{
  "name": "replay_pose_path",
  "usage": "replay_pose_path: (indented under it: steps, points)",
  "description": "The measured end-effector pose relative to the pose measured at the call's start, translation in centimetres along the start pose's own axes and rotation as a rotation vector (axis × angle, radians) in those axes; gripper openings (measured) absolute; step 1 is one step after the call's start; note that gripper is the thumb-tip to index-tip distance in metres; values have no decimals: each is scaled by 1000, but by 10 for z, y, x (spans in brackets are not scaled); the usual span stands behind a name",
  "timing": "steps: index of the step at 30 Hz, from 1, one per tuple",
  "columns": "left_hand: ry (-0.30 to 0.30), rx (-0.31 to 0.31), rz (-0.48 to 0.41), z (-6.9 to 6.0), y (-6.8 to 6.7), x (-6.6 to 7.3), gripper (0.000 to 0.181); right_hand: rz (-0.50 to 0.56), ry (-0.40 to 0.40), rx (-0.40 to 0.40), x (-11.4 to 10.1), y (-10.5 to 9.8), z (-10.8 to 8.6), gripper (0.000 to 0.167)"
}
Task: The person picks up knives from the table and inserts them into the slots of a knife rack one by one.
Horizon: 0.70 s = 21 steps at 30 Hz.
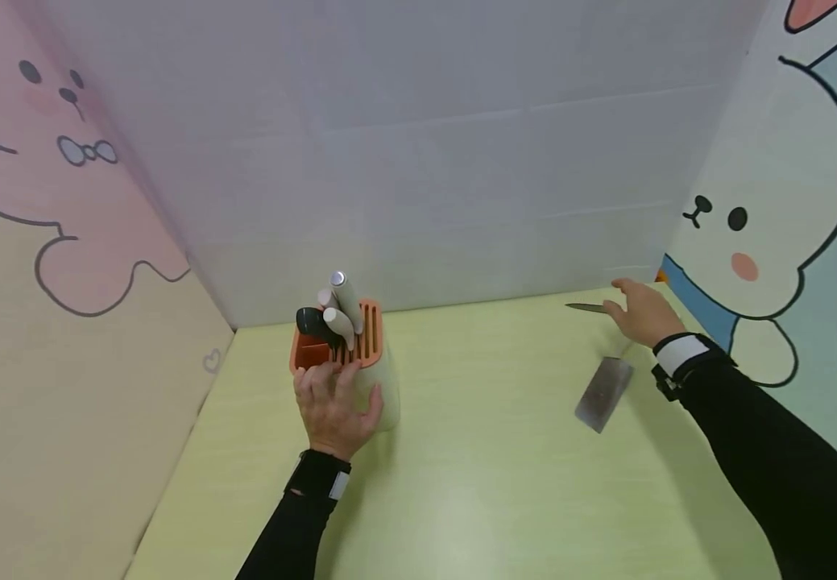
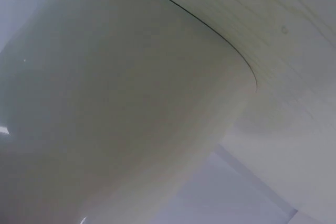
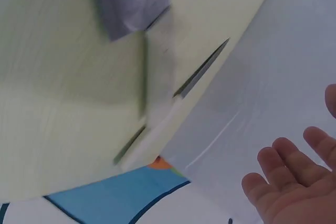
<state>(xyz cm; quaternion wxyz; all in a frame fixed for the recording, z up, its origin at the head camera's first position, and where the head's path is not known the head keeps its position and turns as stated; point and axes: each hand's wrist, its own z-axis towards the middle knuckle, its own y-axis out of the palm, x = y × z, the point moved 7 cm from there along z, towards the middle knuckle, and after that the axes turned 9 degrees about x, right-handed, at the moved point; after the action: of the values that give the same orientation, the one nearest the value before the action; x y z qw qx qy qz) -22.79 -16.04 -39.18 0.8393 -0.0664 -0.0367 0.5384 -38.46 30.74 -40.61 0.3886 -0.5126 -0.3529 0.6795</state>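
In the head view my left hand [image 1: 334, 411] rests on the near side of a cream knife block [image 1: 389, 395] with an orange slotted top [image 1: 370, 330], fingertips at its rim. The block's pale side [image 2: 126, 98] fills much of the left wrist view. My right hand [image 1: 646, 314] is above a small knife [image 1: 586, 307] and a cleaver [image 1: 604, 395] at the table's back right. In the right wrist view its fingers [image 3: 283, 171] are spread and hold nothing; the small knife's blade [image 3: 202, 72] lies across the cleaver's pale handle [image 3: 159, 66].
Several white handles [image 1: 345, 302] and a black handle [image 1: 311, 321] stand up from the block. A grey-white wall [image 1: 462, 161] closes the table's back edge, with cartoon-printed walls [image 1: 752, 266] at both sides. The table [image 1: 476, 451] is pale yellow-green.
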Motion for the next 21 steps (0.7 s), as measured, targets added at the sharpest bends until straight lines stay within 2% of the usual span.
replay_pose_path:
  steps: [4, 8, 12, 16, 19, 21]
  points:
    - [-6, 1, -11, 0, 1, -1, 42, -96, 16, -76, 36, 3, 0, 54]
    - [-11, 22, -28, -2, 0, -2, 40, -117, 66, -142, 70, 7, -6, 53]
    - [-4, 45, -41, -3, 1, -3, 40, -132, 141, -157, 100, 10, -13, 57]
    - [2, 66, -45, -2, 2, -3, 39, -143, 225, -136, 119, 15, -15, 72]
    - [1, 81, -49, -2, 3, -3, 38, -135, 286, -129, 125, 25, -12, 90]
    - [1, 83, -55, -2, 3, -3, 38, -127, 313, -136, 126, 35, -8, 96]
